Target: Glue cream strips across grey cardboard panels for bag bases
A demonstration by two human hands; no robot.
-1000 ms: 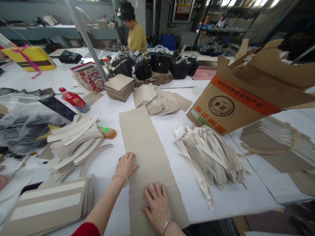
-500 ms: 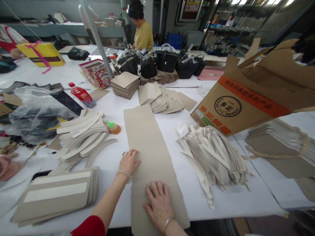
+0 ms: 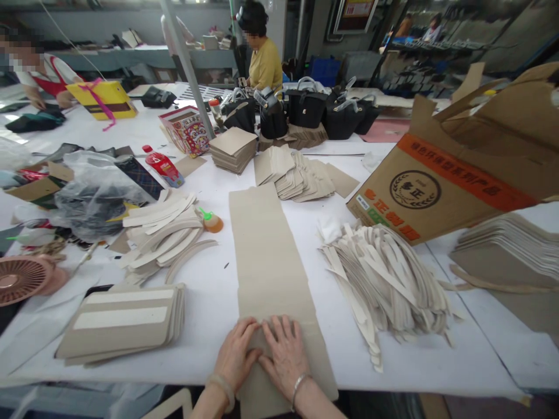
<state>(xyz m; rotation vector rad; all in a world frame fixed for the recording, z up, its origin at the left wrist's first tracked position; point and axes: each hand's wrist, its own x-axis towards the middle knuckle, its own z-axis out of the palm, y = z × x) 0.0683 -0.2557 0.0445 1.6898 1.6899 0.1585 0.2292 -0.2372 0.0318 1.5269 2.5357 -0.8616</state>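
Note:
A long beige panel lies lengthwise on the white table, its near end by the front edge. On its near part rests my left hand, palm down at the left edge, fingers bent slightly and apart from the thumb. Close beside it, my right hand lies flat on the panel with fingers spread. Neither hand grips anything. To the left is a stack of rounded panels with white strips; to the right, a heap of pale strips.
Curved strips and a small glue bottle lie left of the panel. Beyond it are stacked pieces and black bags. A cardboard box stands at right. A pink fan is far left; people work behind.
My left hand has moved back toward the front edge, next to my right hand. My right hand stays on the panel. The view has shifted slightly left.

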